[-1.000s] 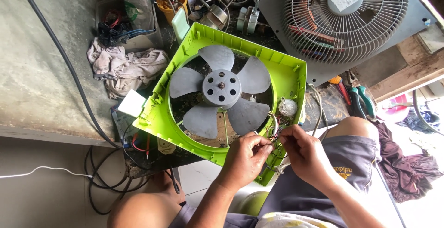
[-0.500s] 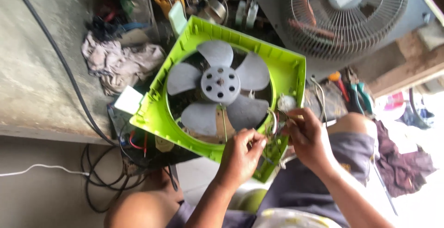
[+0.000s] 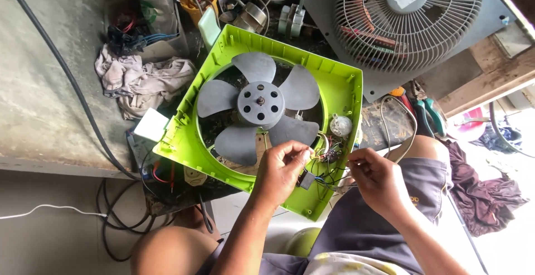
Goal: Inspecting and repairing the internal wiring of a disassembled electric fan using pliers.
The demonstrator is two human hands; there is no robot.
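Observation:
A lime-green square fan housing (image 3: 223, 163) with a grey five-blade fan (image 3: 261, 106) lies tilted across my lap and a cluttered bench. At its near right corner sits a tangle of thin coloured wires (image 3: 329, 155) beside a small white round part (image 3: 340, 125). My left hand (image 3: 284, 172) pinches wires at the inner edge of that corner. My right hand (image 3: 379, 180) pinches wire ends just outside the frame's right edge. A small dark component (image 3: 306, 180) hangs on the wires between the two hands.
A grey fan with a round wire grille (image 3: 407, 18) lies at the top right. Crumpled rags (image 3: 139, 82), a box of parts (image 3: 150, 24) and metal pieces (image 3: 251, 7) crowd the bench behind. Black cables (image 3: 120, 208) hang below. Pliers (image 3: 432, 113) lie right.
The view has shifted slightly. My right hand has drawn away to the right of the frame, pulling wires out; my left hand stays at the wiring corner.

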